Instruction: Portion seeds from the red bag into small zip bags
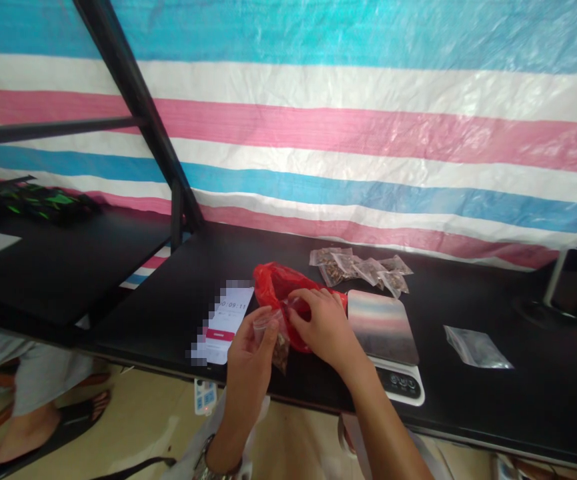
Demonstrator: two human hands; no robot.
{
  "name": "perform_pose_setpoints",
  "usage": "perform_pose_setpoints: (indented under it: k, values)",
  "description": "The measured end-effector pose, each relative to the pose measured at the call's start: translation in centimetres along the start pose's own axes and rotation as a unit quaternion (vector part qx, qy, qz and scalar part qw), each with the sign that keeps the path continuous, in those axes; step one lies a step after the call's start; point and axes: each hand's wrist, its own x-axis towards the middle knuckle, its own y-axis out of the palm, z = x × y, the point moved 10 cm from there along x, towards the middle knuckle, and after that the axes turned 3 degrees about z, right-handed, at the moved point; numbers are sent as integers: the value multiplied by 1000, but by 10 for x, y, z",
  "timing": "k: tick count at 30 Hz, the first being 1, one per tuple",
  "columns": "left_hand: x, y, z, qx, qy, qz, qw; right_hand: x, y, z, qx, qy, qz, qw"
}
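Two hands (249,353) (325,327), one pouch (281,350) (held), one red bag (267,283)

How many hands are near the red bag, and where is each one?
2. The left hand holds a small clear bag at the near left side of the red bag; the right hand is over its right part. No other hand shows.

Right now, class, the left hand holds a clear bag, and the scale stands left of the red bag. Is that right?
Not quite: the head view shows the scale right of the red bag. The left hand does hold a clear bag.
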Motion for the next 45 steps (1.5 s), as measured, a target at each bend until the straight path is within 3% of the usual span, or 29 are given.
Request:
perform_pose_setpoints:
  k: [4,9,19,26,35,38,41,45]
  values:
    - [-1,-3,1,-12,-15,-2,1000,-4,-14,-12,-14,4,1,1000]
    - [-6,1,-4,11,-18,22,1000,-6,-12,-17,-26,-5,41,999]
    - [-10,11,3,-8,-31,35,999,-7,-4,3,-14,-5,89,996]
    - [-7,2,4,-13,-42,14,999,-7,-18,-10,34,27,57,997]
    - [-19,-10,-14,93,41,15,995,-16,-40,-30,-57,40,79,994]
    - [-30,0,-11,104,57,61,991,-17,-37,-30,-84,44,87,992]
    - [-38,17,-3,93,22,109,989,-17,-32,-28,-97,36,97,990]
    - [-39,27,1,71,-22,105,992,-19,-26,-22,-92,21,108,990]
